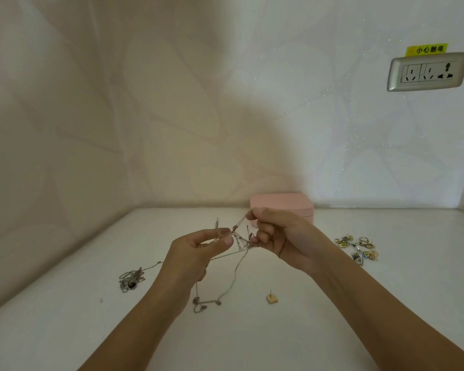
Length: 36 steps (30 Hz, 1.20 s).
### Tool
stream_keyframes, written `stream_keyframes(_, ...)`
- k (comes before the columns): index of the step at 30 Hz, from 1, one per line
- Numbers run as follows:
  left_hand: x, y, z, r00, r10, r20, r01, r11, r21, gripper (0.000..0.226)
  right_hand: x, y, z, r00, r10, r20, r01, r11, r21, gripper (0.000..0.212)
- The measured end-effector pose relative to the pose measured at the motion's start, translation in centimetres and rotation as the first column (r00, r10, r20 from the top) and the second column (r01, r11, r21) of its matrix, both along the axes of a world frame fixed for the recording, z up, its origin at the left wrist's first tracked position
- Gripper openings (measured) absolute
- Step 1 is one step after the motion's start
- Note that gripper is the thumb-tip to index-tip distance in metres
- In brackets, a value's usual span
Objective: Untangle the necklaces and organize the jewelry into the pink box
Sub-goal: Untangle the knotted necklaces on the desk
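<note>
Head view: left hand (196, 253) and right hand (279, 236) both pinch tangled necklaces (239, 242) at frame centre, above surface (65, 330); closed pink box (281, 204) behind

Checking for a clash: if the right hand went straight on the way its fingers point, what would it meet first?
The right hand would probably meet the tangled necklaces it pinches, then the left hand beyond; depth unclear.
</note>
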<state>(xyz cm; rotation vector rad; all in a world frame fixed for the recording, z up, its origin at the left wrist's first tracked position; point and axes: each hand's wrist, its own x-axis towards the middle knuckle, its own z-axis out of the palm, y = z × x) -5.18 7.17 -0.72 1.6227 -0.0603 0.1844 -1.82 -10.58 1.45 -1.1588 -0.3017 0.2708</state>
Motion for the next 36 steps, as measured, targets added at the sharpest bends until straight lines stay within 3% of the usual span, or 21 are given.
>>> stream_keyframes(8,-0.1,0.1,0.1,0.998,-0.067,0.018,0.067,0.998,0.005,0.028,-0.2,-0.2,0.1,0.994,0.076,0.077,-0.067,0.992,-0.106,0.006)
stream_keyframes(10,-0.1,0.1,0.2,0.996,-0.092,0.018,0.092,0.996,-0.014,0.025,-0.1,-0.4,0.1,0.985,0.050,0.162,-0.010,0.971,-0.240,0.005)
stream_keyframes(13,-0.2,0.1,0.4,0.991,-0.132,0.014,0.133,0.987,-0.095,0.013,-0.4,-0.4,0.0,0.944,0.046,0.326,0.134,0.851,-0.508,0.008)
stream_keyframes(15,-0.3,0.0,0.6,0.982,-0.189,-0.009,0.186,0.973,-0.136,0.019,-0.7,-0.2,0.0,0.930,0.091,0.355,0.135,0.814,-0.565,0.006)
stream_keyframes(24,-0.5,-0.1,0.8,0.969,-0.243,-0.039,0.224,0.937,-0.267,0.026,-1.3,0.3,0.3,0.870,0.140,0.473,0.172,0.812,-0.557,0.021)
stream_keyframes(30,-0.5,-0.2,0.7,0.971,-0.234,-0.051,0.214,0.942,-0.258,0.030,-1.3,0.3,0.3,0.825,0.104,0.555,0.226,0.840,-0.494,0.024)
stream_keyframes(36,-0.5,0.0,0.6,0.960,-0.279,-0.035,0.268,0.947,-0.179,0.037,-1.6,0.2,0.2,0.756,0.179,0.630,0.275,0.787,-0.553,0.017)
